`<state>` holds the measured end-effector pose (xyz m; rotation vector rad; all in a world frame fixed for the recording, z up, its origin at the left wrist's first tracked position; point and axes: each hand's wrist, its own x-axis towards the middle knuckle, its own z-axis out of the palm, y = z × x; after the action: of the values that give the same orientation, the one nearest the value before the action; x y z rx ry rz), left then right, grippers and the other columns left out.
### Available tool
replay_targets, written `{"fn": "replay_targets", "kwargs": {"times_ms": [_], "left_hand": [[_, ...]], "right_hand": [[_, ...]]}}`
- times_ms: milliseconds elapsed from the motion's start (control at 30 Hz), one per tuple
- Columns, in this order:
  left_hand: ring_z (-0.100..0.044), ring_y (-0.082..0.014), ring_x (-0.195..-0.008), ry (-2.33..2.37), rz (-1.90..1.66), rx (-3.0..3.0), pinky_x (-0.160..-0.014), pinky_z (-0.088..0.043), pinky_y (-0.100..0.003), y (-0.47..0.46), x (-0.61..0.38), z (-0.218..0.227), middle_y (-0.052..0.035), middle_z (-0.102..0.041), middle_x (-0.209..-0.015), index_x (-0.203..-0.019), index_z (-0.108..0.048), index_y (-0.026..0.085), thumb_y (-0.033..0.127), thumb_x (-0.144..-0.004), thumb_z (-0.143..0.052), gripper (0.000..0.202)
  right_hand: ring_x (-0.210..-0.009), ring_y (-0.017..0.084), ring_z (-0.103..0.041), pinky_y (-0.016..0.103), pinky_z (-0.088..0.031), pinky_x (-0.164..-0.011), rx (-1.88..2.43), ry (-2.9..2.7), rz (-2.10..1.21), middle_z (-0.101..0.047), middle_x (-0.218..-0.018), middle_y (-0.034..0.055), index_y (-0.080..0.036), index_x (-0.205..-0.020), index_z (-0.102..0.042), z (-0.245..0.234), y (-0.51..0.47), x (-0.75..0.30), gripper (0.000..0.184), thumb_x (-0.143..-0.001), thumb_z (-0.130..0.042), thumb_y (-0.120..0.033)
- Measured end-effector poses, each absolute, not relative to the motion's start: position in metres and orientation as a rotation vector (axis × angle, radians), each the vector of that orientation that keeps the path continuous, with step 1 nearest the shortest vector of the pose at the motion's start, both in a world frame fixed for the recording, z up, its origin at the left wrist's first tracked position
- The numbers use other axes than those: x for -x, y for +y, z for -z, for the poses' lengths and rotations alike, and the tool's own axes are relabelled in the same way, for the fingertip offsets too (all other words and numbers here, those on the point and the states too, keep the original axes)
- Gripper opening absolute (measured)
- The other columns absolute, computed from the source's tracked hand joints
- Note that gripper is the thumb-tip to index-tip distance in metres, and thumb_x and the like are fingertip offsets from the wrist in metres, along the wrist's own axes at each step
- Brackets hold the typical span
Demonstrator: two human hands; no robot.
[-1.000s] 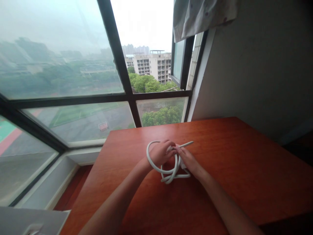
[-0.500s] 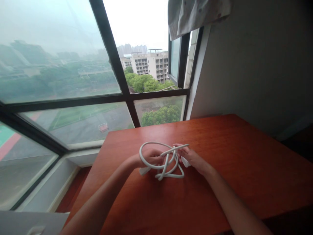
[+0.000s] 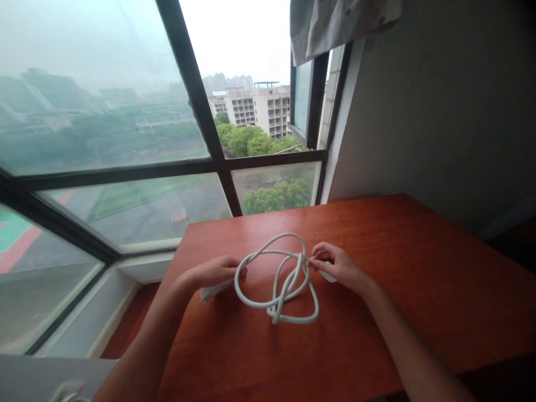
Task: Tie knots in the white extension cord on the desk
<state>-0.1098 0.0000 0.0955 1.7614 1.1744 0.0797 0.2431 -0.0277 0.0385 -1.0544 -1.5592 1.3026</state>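
A thick white cable [image 3: 288, 290] hangs in loose, tangled loops between my hands, just above the brown table. At the left, my left hand [image 3: 220, 271] is closed by the cable's edge, with a long white block [image 3: 214, 290] under its palm and fingers. My right hand [image 3: 337, 267] pinches the cable's right end between thumb and fingertips. A small white end piece [image 3: 328, 273], perhaps a plug, shows partly below those fingers. The palm hides the rest of it.
The brown wooden table [image 3: 419, 268] spreads under both hands. Dark-framed windows [image 3: 125, 173] stand behind and to the left, one pane swung outward. A wall [image 3: 419, 123] rises at the right, and a pale cloth [image 3: 326, 28] hangs at the top.
My left hand has moved left with the white block, and my right hand slightly right. The cable's loops have opened wider, and its free-pointing stretch near the right hand is now drawn in.
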Motion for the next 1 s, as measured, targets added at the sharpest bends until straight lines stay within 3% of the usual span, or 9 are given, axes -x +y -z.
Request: {"fn": "replay_targets", "kwargs": {"times_ms": [167,533,667,800,1000], "left_hand": [[-0.051,-0.0146,-0.057,1.239,-0.094,-1.716,-0.051,-0.039,-0.021,0.0,0.125,-0.097,-0.0032,-0.062,-0.063,-0.066,-0.07,0.016,0.046,-0.076,-0.065,0.032],[-0.053,-0.0185,-0.045,1.408,-0.364,-1.381,-0.042,-0.037,-0.023,0.008,0.159,-0.108,-0.0037,-0.059,-0.05,-0.05,-0.063,0.019,0.027,-0.052,-0.081,0.02],[-0.054,-0.0179,-0.049,1.418,-0.288,-1.477,-0.044,-0.038,-0.022,0.012,0.165,-0.106,-0.0047,-0.06,-0.052,-0.051,-0.064,0.018,0.029,-0.057,-0.08,0.02],[-0.059,-0.0197,-0.055,1.37,-0.294,-1.398,-0.048,-0.042,-0.023,0.0,0.157,-0.103,-0.0074,-0.065,-0.063,-0.064,-0.07,0.016,0.039,-0.067,-0.076,0.024],[-0.062,-0.0181,-0.059,1.138,-0.707,-0.891,-0.056,-0.049,-0.026,-0.014,0.12,-0.094,-0.0035,-0.064,-0.065,-0.071,-0.064,0.015,0.038,-0.073,-0.067,0.023]], "right_hand": [[-0.07,0.015,-0.063,0.027,-0.048,-0.066,1.176,-1.552,-1.306,-0.069,-0.077,0.0033,-0.016,-0.083,-0.064,-0.044,-0.025,-0.26,0.023,-0.075,-0.071,-0.037],[-0.069,0.019,-0.064,0.028,-0.048,-0.061,1.37,-1.395,-1.218,-0.07,-0.075,0.0067,-0.015,-0.082,-0.068,-0.038,-0.016,-0.321,0.036,-0.064,-0.079,-0.044],[-0.068,0.02,-0.065,0.029,-0.05,-0.062,1.416,-1.359,-1.156,-0.071,-0.074,0.0064,-0.016,-0.081,-0.069,-0.033,-0.013,-0.322,0.035,-0.062,-0.079,-0.044],[-0.069,0.02,-0.067,0.03,-0.051,-0.063,1.46,-1.262,-1.086,-0.073,-0.076,0.0068,-0.016,-0.085,-0.069,-0.022,-0.013,-0.313,0.032,-0.063,-0.076,-0.039],[-0.067,0.021,-0.066,0.03,-0.05,-0.058,1.448,-1.217,-1.162,-0.072,-0.079,0.0074,-0.017,-0.088,-0.068,-0.017,-0.018,-0.282,0.031,-0.065,-0.071,-0.038]]}}
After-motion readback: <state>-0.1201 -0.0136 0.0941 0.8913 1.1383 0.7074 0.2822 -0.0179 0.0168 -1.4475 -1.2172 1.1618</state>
